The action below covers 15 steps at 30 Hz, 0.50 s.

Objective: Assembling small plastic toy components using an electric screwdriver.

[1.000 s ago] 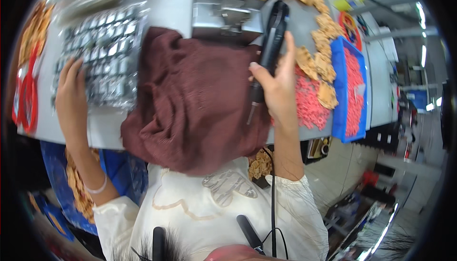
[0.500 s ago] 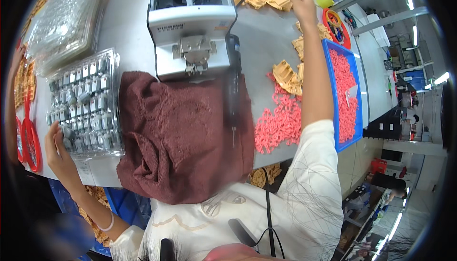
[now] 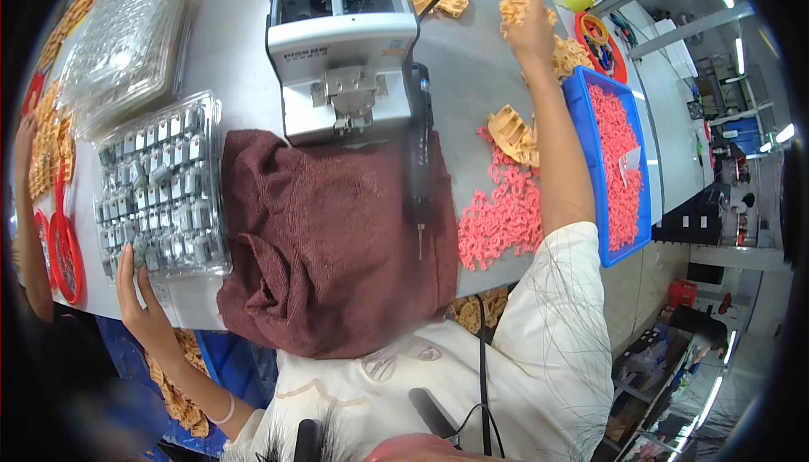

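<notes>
My right hand [image 3: 533, 39] is closed around a yellow plastic moulded part [image 3: 514, 11] at the far right of the table; its fingers are partly hidden. My left hand [image 3: 145, 306] lies at the near edge of a clear plastic tray [image 3: 217, 209], fingers stretched and apart, with fingertips beside the small grey motor-like pieces [image 3: 173, 171] in it. Under my right forearm sit another yellow part [image 3: 511, 135] and a spread of small pink plastic pieces [image 3: 501, 218]. A dark electric screwdriver [image 3: 419, 142] hangs upright over a folded maroon towel [image 3: 337, 235].
A silver screw-feeding machine [image 3: 345, 41] stands behind the towel. Stacked clear trays [image 3: 126, 41] are at the far left. A blue bin [image 3: 600, 176] of pink pieces stands on the right, with a red tray [image 3: 613, 62] beyond. Another person's arm [image 3: 32, 226] shows at the left edge.
My right hand has come slightly nearer and now lifts a yellow part from the far pile. My left hand has moved right along the tray's near edge.
</notes>
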Each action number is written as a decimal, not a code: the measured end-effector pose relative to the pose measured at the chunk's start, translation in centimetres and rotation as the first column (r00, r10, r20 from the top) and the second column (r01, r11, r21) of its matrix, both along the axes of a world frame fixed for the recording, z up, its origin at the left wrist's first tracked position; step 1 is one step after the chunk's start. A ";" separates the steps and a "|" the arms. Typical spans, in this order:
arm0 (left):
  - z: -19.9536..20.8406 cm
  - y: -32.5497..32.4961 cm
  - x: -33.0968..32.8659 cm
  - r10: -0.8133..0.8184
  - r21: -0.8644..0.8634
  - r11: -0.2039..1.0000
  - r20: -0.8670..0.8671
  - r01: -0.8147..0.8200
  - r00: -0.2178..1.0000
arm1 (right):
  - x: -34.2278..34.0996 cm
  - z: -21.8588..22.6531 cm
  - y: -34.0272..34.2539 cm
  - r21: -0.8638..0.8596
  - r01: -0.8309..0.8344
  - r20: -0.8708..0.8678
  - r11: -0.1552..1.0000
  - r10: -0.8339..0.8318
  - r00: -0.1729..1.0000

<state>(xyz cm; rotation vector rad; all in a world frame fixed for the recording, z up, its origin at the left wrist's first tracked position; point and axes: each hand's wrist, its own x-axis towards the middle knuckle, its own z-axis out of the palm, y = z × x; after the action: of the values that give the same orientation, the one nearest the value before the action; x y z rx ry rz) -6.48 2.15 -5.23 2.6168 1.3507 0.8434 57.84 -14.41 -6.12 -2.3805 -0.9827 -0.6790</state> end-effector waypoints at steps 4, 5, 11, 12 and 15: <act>0.3 0.1 -0.7 -0.048 0.019 0.999 0.092 0.046 0.995 | -7.0 6.4 -3.0 0.375 -0.128 -0.436 0.918 0.296 0.850; 0.2 0.5 -0.4 -0.042 0.013 0.999 0.091 0.041 0.995 | -9.8 7.7 -3.9 0.445 -0.139 -0.468 0.885 0.362 0.807; 0.6 1.8 2.5 -0.019 0.119 0.993 0.042 0.014 0.999 | -26.2 7.9 -5.4 0.619 -0.192 -0.658 0.762 0.636 0.403; 0.9 1.6 3.0 -0.021 0.109 0.994 0.011 0.019 1.000 | -28.4 7.1 -5.0 0.649 -0.187 -0.637 0.738 0.660 0.398; 1.4 1.8 2.3 -0.050 0.071 0.996 -0.006 0.051 0.999 | -32.3 5.1 -3.8 0.669 -0.150 -0.715 0.728 0.685 0.137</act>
<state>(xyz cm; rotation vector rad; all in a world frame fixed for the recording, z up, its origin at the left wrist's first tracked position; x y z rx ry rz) -4.19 3.98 -3.84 2.6954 1.2730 0.8950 25.50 -18.22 -1.01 -1.3905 -0.7132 0.7290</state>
